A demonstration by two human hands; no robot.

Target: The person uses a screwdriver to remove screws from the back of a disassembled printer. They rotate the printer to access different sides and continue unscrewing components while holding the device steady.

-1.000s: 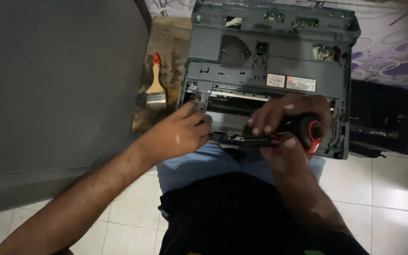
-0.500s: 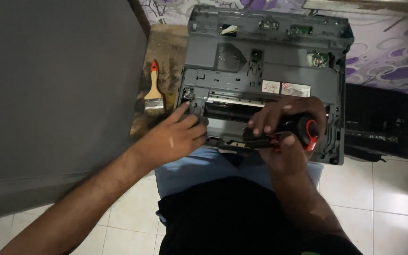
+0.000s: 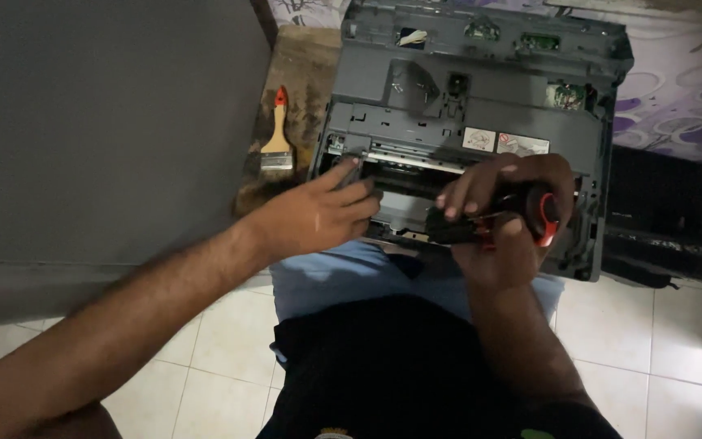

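Note:
A dark grey printer [image 3: 481,81] lies opened up in front of me, resting against my lap. My left hand [image 3: 318,215] reaches into the slot at its near left side, fingertips touching a part by the metal bar there; I cannot tell if it grips anything. My right hand [image 3: 501,223] is closed around a black tool with a red band [image 3: 544,213], held against the printer's near edge. The tool's tip is hidden under my fingers.
A paintbrush [image 3: 276,134] with a wooden handle and red tip lies on a brown board left of the printer. A grey wall panel [image 3: 99,122] fills the left side. A black box-like unit [image 3: 668,219] sits to the right on the tiled floor [image 3: 660,349].
My left hand has shifted slightly left and deeper toward the printer's near left corner. My right hand keeps its hold on the tool. The view has drifted a little.

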